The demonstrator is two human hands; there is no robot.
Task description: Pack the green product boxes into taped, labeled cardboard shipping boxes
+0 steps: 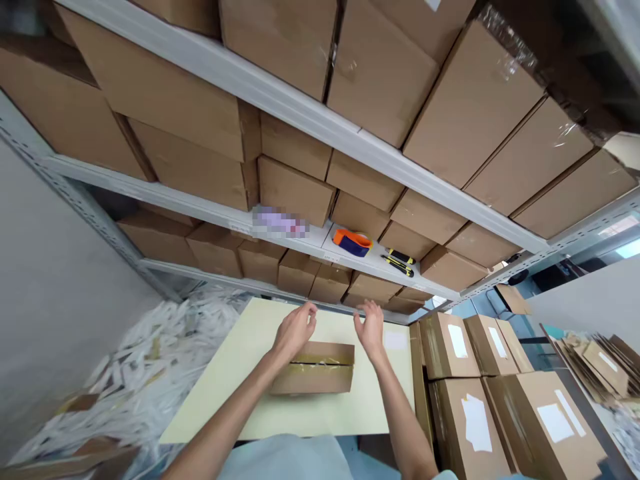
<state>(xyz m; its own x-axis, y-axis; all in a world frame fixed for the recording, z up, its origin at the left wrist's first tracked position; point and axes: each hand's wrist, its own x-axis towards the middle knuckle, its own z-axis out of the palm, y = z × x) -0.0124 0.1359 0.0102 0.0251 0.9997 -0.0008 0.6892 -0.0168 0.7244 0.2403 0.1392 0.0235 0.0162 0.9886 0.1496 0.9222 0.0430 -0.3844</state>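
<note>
A closed cardboard box with a strip of tape along its top seam lies on the pale yellow table. Over the box's far left side is my left hand, fingers curled and apart, holding nothing. My right hand hovers past the far right corner of the box, thumb and fingers parted, with nothing between them. On the shelf beyond stand an orange and blue tape dispenser and yellow and black cutters.
Shelves packed with cardboard boxes rise in front of the table. Stacked boxes with white labels stand close on the right. White scrap strips heap up on the left. Flattened cardboard lies at the far right.
</note>
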